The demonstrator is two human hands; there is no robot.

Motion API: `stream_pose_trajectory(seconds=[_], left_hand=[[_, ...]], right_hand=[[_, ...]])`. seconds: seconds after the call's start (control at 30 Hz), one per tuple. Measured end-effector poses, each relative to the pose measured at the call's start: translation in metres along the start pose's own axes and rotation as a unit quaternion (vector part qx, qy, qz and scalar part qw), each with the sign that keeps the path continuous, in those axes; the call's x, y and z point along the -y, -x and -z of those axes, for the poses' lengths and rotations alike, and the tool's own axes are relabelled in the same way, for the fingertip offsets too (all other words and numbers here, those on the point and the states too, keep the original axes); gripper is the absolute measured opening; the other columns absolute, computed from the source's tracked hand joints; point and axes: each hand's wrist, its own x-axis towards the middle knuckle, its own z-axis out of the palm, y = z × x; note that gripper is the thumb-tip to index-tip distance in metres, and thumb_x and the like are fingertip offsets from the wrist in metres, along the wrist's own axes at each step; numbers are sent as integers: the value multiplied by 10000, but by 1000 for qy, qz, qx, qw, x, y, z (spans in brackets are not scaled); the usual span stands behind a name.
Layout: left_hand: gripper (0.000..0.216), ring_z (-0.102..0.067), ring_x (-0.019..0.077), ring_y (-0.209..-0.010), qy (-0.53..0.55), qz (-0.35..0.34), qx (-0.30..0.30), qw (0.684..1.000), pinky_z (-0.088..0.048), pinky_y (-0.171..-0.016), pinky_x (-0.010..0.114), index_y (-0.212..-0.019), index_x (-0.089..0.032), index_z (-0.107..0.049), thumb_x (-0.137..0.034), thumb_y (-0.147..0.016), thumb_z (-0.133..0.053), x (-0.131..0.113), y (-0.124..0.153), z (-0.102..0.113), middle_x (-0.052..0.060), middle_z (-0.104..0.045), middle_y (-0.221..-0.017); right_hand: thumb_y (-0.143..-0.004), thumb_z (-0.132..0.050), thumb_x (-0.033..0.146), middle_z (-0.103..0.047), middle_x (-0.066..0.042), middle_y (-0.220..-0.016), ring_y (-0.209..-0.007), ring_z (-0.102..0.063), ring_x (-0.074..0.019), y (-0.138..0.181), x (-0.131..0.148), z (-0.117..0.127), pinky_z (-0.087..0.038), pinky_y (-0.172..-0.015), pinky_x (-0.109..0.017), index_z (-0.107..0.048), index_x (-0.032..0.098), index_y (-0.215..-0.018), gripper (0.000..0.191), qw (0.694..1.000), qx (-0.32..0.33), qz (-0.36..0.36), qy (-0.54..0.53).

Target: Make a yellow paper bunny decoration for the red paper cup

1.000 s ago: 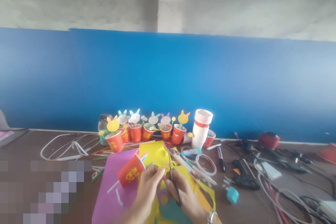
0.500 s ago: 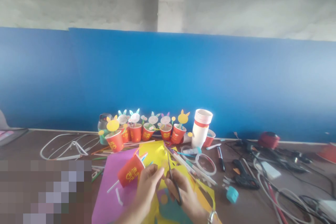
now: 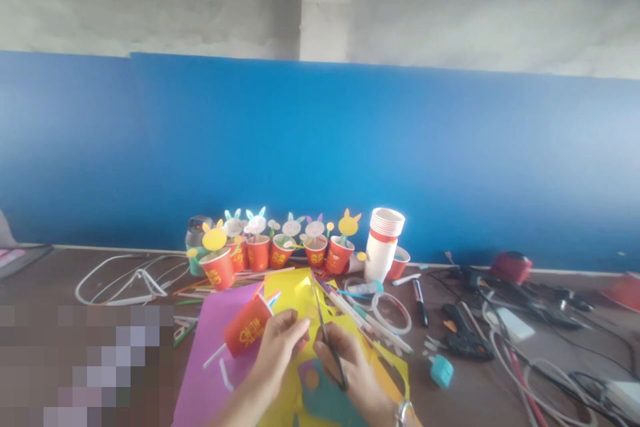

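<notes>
Left hand (image 3: 280,347) fingers pinching small yellow paper piece (image 3: 311,310), right hand (image 3: 350,355) fingers curled round scissors (image 3: 324,331), blades toward 11 o'clock, both over yellow sheet (image 3: 286,282) at 6 o'clock, tipped red cup (image 3: 247,325) at left hand's 10 o'clock, glue gun (image 3: 467,339) at right hand's 3 o'clock

Clearance and obstruction about the two hands at the worktable.
A tilted red cup (image 3: 247,328) lies just beside the left hand (image 3: 280,340), limiting outward passage; loose pens (image 3: 384,333) lie ahead and to the right of the right hand (image 3: 350,357), with a glue gun (image 3: 465,337) and tangled cables (image 3: 500,350) farther out. Scissors (image 3: 334,360) occupy the narrow gap between the hands. Ahead, standing red cups (image 3: 259,253) and a taller white cup stack (image 3: 380,257) form a barrier before the blue partition (image 3: 320,140). Free room remains above this row and over bare tabletop (image 3: 453,407) at right front.
</notes>
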Motion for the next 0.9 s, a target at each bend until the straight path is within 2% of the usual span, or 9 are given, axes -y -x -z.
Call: stream_pose_trajectory(seconds=[0.2, 0.33, 0.53, 0.73, 0.9], left_hand=[[378, -359, 63, -455, -1, -3, -1, 1000, -314, -496, 191, -527, -171, -502, -434, -654, -742, 0, -1, 1, -62, -470, -495], [369, -358, 62, -455, -13, -6, -1, 1000, -274, -470, 187, -534, -168, -504, -429, -669, -728, 2, -3, 2, -55, -479, -505], [380, -385, 65, -489, 3, 7, -18, 1000, -306, -489, 176, -593, -178, -492, -452, -652, -748, 1, -2, 1, -53, -507, -552], [415, -333, 64, -477, -4, -33, -8, 999, -262, -470, 176, -634, -183, -472, -528, -711, -690, 4, -2, 0, -85, -361, -523], [393, -359, 64, -507, 0, -28, -10, 1000, -271, -488, 173, -658, -176, -484, -503, -702, -697, 7, -5, 0, -73, -384, -581]], right_hand=[[-738, -676, 503, -361, 83, -528, -475, -291, -76, -2, -6, 2, -227, -458, -220, -462, 202, -666, 376, 1000, -6, 21, 8], [-752, -661, 501, -358, 84, -527, -462, -284, -71, -4, -9, 3, -220, -445, -216, -471, 199, -680, 364, 1000, -3, 14, 4], [-746, -663, 498, -346, 94, -497, -429, -283, -64, -3, -10, 2, -219, -424, -210, -462, 203, -682, 362, 1000, -2, 1, 3], [-746, -657, 516, -383, 88, -507, -424, -306, -59, -3, -12, 0, -234, -418, -204, -485, 194, -708, 367, 1000, 9, -11, 5], [-747, -622, 579, -465, 55, -579, -456, -390, -73, -3, -14, 1, -302, -439, -211, -497, 187, -736, 411, 999, 31, -4, 11]])
